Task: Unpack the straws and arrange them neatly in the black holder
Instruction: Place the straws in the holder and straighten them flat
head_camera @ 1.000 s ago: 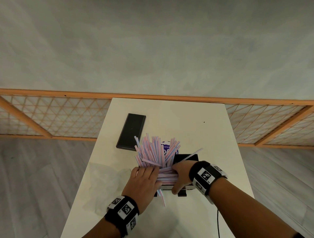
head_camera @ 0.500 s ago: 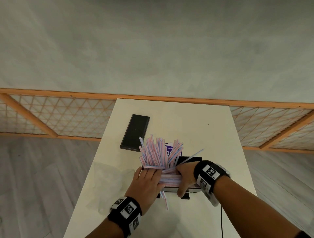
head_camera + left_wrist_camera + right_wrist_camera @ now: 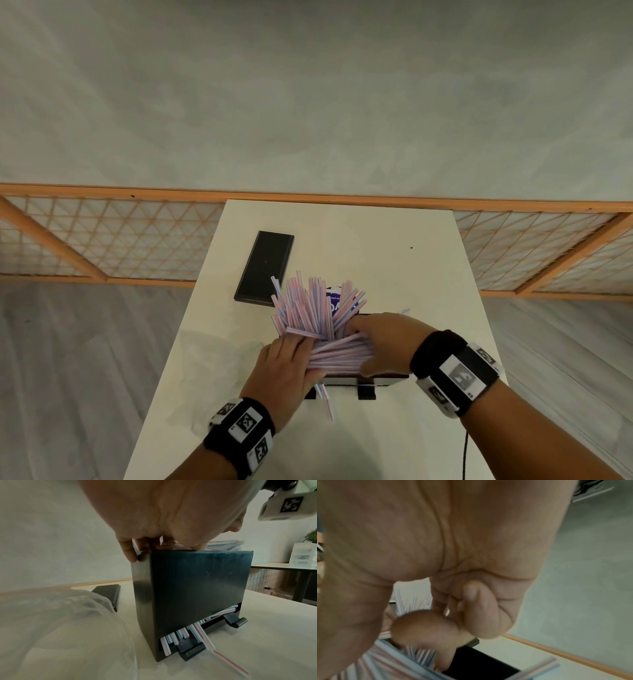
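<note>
Pink-and-blue striped straws [image 3: 310,306] fan upward from the black holder [image 3: 364,381] at the table's middle. A second bundle of straws [image 3: 339,354] lies crosswise on the holder's top. My left hand [image 3: 286,365] lies over the bundle's left end, fingers fairly straight, fingertips [image 3: 131,555] at the holder's [image 3: 188,595] top corner. My right hand [image 3: 385,337] grips the bundle from the right, thumb under and fingers [image 3: 481,609] curled. Straw ends [image 3: 180,635] poke out of the slot at the holder's base, and one bent straw [image 3: 224,660] trails onto the table.
A flat black lid [image 3: 264,268] lies at the table's far left. Crumpled clear plastic wrap [image 3: 212,359] sits left of the holder. A purple label [image 3: 334,298] shows behind the upright straws. A dark cable [image 3: 464,455] hangs at the right front edge.
My right hand has shifted a little left over the crosswise bundle and now covers most of the single straw that stuck out to the right. The left hand stays on the straws.
</note>
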